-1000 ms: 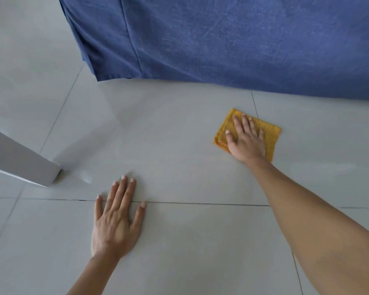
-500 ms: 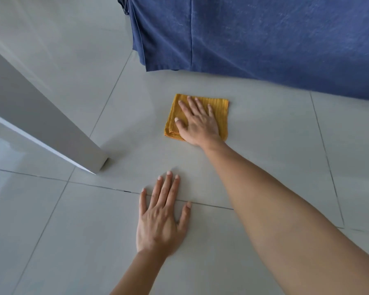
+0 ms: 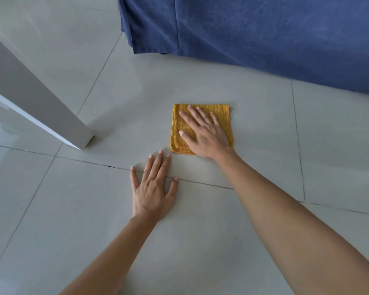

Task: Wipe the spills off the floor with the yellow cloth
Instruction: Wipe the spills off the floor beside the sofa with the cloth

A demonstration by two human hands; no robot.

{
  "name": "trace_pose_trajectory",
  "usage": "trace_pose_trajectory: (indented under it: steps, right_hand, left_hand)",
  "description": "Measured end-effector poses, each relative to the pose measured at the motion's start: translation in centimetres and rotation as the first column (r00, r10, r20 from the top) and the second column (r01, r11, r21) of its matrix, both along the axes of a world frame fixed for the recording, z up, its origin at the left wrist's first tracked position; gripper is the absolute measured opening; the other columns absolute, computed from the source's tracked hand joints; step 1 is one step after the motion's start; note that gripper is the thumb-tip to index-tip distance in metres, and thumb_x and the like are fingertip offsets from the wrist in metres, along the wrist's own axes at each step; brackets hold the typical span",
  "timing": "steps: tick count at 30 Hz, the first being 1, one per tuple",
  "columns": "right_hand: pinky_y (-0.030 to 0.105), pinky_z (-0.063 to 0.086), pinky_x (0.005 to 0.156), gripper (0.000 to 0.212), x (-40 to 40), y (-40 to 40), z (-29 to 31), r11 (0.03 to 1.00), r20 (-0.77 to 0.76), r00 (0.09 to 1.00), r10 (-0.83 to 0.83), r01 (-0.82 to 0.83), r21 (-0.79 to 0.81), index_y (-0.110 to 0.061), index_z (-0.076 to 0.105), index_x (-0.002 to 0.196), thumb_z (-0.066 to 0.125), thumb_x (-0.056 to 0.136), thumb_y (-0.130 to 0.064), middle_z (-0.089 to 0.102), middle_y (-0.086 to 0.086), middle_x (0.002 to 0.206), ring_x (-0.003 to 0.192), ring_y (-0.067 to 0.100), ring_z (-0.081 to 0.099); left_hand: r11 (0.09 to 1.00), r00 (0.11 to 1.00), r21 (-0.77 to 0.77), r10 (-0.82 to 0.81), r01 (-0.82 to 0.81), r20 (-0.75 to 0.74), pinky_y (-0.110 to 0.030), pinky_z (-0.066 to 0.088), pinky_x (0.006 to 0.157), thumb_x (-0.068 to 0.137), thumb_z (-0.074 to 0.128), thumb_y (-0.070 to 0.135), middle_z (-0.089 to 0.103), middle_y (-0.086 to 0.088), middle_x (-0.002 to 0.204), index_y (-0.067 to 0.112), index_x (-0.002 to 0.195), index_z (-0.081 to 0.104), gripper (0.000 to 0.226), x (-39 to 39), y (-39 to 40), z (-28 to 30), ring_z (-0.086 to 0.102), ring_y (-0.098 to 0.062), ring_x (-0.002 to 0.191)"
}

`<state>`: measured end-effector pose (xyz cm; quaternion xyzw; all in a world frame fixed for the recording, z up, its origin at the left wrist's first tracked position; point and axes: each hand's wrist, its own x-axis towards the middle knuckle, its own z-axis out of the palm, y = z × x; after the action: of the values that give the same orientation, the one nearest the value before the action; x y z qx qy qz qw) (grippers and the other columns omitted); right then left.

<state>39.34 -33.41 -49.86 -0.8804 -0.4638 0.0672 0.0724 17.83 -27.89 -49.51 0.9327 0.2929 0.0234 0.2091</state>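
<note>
Streaks could be left on the floor (image 3: 254, 241) if pressure is lost, since the yellow cloth (image 3: 224, 116) is only pinned beneath the flat, spread right hand (image 3: 205, 135), not clamped.

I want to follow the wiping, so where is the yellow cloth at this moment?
In the head view the yellow cloth lies flat on the floor near the middle, under the right hand, just beyond the left hand.

Bright, soft shadows (edges w/ distortion)
</note>
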Motion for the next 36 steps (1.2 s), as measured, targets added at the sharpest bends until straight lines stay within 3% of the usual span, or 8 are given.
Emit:
trace_pose_trajectory:
  steps: [6, 14, 25, 36]
  right_hand:
    - [0.043, 0.002, 0.121, 0.062, 3.0, -8.8, 0.2, 0.993, 0.023, 0.993, -0.118, 0.118, -0.012, -0.037, 0.012, 0.153, 0.024, 0.096, -0.058, 0.008, -0.007, 0.163, 0.150, 0.015, 0.007]
    - [0.041, 0.000, 0.121, 0.060, 7.9, -20.8, 0.4, 0.948, 0.022, 0.949, -0.314, 0.315, -0.040, -0.040, 0.008, 0.153, 0.024, 0.097, -0.057, 0.002, -0.010, 0.163, 0.150, 0.011, 0.002]
    - [0.040, -0.001, 0.121, 0.059, 13.5, -35.4, 0.7, 0.815, 0.027, 0.819, -0.573, 0.573, -0.091, -0.041, 0.006, 0.152, 0.021, 0.097, -0.057, 0.000, -0.011, 0.163, 0.150, 0.010, 0.000]
    - [0.044, 0.004, 0.121, 0.059, 13.5, -47.6, 0.7, 0.643, 0.026, 0.647, -0.762, 0.761, -0.083, -0.037, 0.011, 0.153, 0.027, 0.098, -0.053, 0.005, -0.008, 0.163, 0.150, 0.014, 0.005]
  left_hand:
    - [0.989, 0.989, -0.029, -0.147, 0.147, 0.016, -0.034, -0.020, 0.112, 0.089, 0.018, 0.057, -0.005, 0.019, 0.153, 0.035, 0.150, 0.013, 0.064, 3.6, -6.8, 0.4, -0.012, -0.001, 0.140]
    - [0.951, 0.951, -0.021, -0.310, 0.310, 0.014, -0.038, -0.011, 0.115, 0.091, 0.027, 0.057, 0.009, 0.015, 0.157, 0.034, 0.149, 0.021, 0.062, 7.5, -14.8, -0.1, 0.006, -0.009, 0.145]
    - [0.956, 0.958, 0.059, -0.286, 0.287, -0.035, -0.039, -0.005, 0.117, 0.088, 0.016, 0.060, 0.003, 0.018, 0.156, 0.036, 0.150, 0.012, 0.067, 8.1, -16.4, -0.2, -0.001, -0.003, 0.144]
    - [0.955, 0.957, 0.059, -0.287, 0.289, -0.049, -0.042, 0.002, 0.118, 0.086, 0.019, 0.060, 0.008, 0.017, 0.156, 0.037, 0.149, 0.014, 0.067, 8.1, -16.4, -0.3, 0.006, -0.006, 0.145]
